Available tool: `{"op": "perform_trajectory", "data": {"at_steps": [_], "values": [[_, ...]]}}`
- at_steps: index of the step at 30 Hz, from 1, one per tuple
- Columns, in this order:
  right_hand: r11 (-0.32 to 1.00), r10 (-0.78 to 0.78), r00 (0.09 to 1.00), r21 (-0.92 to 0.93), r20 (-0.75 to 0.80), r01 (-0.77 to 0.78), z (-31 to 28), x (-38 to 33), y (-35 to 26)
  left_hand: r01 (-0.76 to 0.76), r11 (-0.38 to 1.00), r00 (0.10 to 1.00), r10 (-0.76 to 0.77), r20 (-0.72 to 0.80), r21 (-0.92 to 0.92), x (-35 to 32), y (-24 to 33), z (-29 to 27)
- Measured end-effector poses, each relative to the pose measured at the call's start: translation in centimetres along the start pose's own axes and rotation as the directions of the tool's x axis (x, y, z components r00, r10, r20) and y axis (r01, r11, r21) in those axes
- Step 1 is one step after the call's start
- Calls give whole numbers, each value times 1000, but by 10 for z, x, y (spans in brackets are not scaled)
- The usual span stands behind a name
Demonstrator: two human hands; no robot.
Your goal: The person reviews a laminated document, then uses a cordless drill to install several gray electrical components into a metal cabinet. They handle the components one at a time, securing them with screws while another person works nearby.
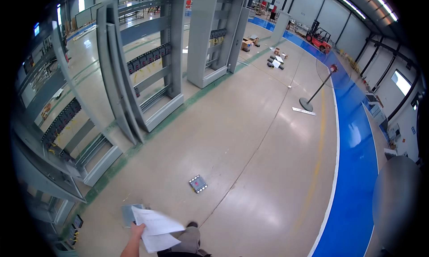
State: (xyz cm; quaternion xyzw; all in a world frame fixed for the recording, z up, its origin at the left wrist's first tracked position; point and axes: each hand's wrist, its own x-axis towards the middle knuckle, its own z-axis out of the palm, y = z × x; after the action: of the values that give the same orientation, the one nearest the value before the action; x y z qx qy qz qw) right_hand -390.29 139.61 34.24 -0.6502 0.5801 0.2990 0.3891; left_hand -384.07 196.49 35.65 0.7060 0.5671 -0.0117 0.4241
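Note:
From the lower edge my left forearm reaches up, and my left hand is closed on white paper sheets. Two sheets fan out to the right of my fingers, partly covering my leg. Just beyond the hand is a flat grey-blue piece, partly hidden by the paper; whether it touches my hand I cannot tell. Farther ahead on the floor, apart from my hand, lies a dark grey block-shaped device with light terminals along two sides. My right hand does not show.
Tall open grey metal cabinets with rows of dark breakers stand along the left. Ahead are a round-based stand, a white strip, several dark parts and cardboard boxes. A blue walkway curves along the right, with a red forklift beyond.

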Motion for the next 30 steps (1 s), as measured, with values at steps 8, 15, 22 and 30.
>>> {"op": "perform_trajectory", "data": {"at_steps": [8, 15, 22, 30], "values": [[1000, -13, 999, -27, 33, 14, -40, 76, -249, -35, 999, 999, 35, -4, -12, 93, 201, 178], [993, -113, 994, -35, -1, 112, -103, 120, -518, -196, 873, 852, 377, 364, -446, 104, 569, 377], [957, -273, 957, -133, -98, 260, -89, 202, -824, -152, 734, 679, 564, 470, -662, 106, 908, 505], [756, -513, 857, -494, -41, 429, -66, 264, -1227, -53, 692, 780, 479, 403, -720, 196, 1137, 612]]}}
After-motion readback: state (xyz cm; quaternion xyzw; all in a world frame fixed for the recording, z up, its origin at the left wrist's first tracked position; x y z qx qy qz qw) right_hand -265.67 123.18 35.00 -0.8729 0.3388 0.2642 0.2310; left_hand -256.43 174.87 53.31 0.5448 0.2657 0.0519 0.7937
